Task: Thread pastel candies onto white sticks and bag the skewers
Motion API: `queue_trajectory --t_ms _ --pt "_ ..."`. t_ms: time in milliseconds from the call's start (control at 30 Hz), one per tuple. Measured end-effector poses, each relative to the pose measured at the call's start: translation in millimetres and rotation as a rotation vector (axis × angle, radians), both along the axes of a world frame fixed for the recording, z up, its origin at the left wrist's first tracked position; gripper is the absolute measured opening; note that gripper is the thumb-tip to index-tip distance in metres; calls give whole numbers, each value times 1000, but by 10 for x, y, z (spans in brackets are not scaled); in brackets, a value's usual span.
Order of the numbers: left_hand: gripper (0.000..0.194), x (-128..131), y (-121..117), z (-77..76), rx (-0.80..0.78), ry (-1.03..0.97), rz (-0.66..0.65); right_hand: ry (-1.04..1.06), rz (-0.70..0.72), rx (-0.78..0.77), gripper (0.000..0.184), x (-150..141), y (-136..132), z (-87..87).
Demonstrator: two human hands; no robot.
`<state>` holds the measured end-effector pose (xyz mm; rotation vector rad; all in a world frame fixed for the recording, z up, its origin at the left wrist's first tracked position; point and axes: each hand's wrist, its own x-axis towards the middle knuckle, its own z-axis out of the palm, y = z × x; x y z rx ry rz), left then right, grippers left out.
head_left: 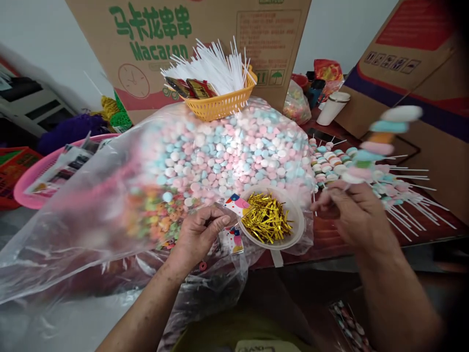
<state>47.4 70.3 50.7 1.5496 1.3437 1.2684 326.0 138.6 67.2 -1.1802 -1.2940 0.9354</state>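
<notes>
My right hand [353,215] is closed round the lower end of a marshmallow skewer [377,144]. Its pink, white, blue and orange pieces rise above my fingers, tilted right and smeared by motion. The stick inside my grip is hidden. Thumb and fingers of my left hand [200,234] are pinched at the edge of a clear printed plastic bag [236,204], with dots and bright shapes on it. Just right of that bag, a round white tub [298,220] holds gold twist ties [269,217]. Loose pastel marshmallows [220,156] lie on clear sheeting behind both hands.
An orange basket [220,105] of white sticks stands before a large carton [154,63]. Finished skewers [392,188] are heaped at right, near a white cup [332,108]. Ring-shaped candies [157,215] lie left of centre. A pink basket [24,183] stands far left.
</notes>
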Motion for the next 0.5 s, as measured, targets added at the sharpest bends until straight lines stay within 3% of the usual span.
queue_trajectory --t_ms 133,300,367,500 --pt "22 6 -76 122 -28 117 -84 394 287 -210 18 -598 -184 77" --pt "25 -61 -222 217 -85 175 -181 219 591 -330 25 -984 -306 25" --pt "22 -96 -275 206 -86 110 -186 179 579 -295 23 -1073 -384 -23" --pt "22 -108 -375 125 -93 -3 -88 327 445 -306 29 -1235 -527 -105"
